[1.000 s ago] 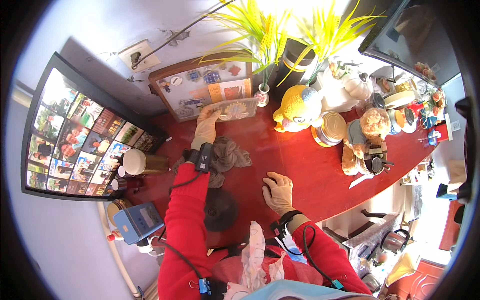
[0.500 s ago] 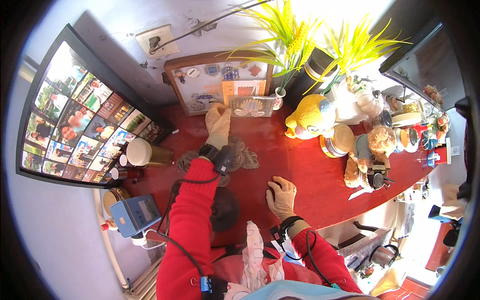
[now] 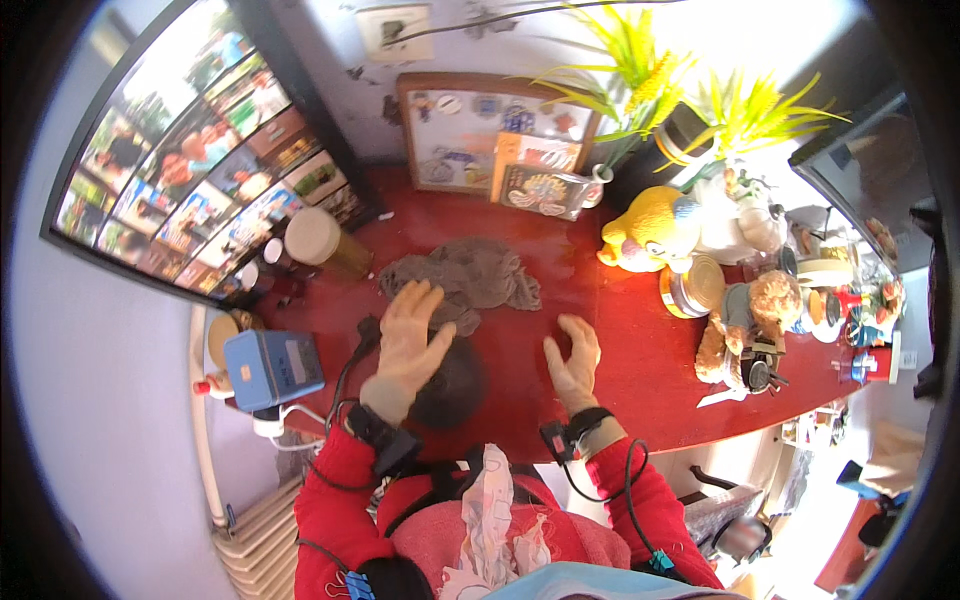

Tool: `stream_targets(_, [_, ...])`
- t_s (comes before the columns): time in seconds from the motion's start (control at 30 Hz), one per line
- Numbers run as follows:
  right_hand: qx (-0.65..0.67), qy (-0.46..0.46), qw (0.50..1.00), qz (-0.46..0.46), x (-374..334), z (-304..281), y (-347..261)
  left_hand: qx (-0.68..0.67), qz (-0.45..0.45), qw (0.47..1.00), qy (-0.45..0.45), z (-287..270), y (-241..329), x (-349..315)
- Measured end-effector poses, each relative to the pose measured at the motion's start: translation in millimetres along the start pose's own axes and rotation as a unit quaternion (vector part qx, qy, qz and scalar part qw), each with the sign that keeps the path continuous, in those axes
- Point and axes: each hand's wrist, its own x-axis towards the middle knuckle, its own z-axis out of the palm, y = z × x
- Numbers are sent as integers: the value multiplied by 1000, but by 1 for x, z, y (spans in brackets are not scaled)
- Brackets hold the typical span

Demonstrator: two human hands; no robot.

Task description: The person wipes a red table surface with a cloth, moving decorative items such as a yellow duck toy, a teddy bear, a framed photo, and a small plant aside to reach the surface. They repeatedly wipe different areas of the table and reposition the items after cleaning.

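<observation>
My left hand [image 3: 408, 340] is over the red desk, fingers spread, holding nothing. Its fingertips are beside the crumpled grey-brown cloth [image 3: 470, 275]; whether they touch it I cannot tell. Partly behind that hand lies a dark round object [image 3: 450, 385]. To the right, my right hand [image 3: 573, 360] has its thumb and fingers apart with nothing between them. Beyond the cloth, a wood-framed display [image 3: 450, 125] leans at the wall. Against its lower right part stand an orange card [image 3: 508, 155] and a dark packet with a fan-shaped ornament [image 3: 543, 190].
A large photo frame [image 3: 190, 170] stands at left, near a lidded jar [image 3: 325, 240] and a blue box [image 3: 272, 368]. A yellow duck figure [image 3: 650, 230], a tin [image 3: 693, 288] and a teddy bear [image 3: 772, 300] line the right. A vase [image 3: 598, 185] holds yellow-green plants.
My left hand has drawn back from the foot of the wood-framed display to the near side of the cloth, and its fingers have spread. My right hand has lifted slightly. The view has shifted.
</observation>
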Motion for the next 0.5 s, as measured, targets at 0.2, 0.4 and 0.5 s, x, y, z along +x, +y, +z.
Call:
stream_targets(0.2, [-118, -148, 976, -104, 64, 65, -99, -16, -69, 997, -27, -2, 6, -111])
stream_targets(0.4, [-241, -233, 929, -155, 78, 98, -115, -136, -200, 970, 25, 2, 1, -143])
stream_targets(0.5, [-210, -186, 936, -215, 70, 90, -91, -200, -239, 949, 42, 3, 0, -143])
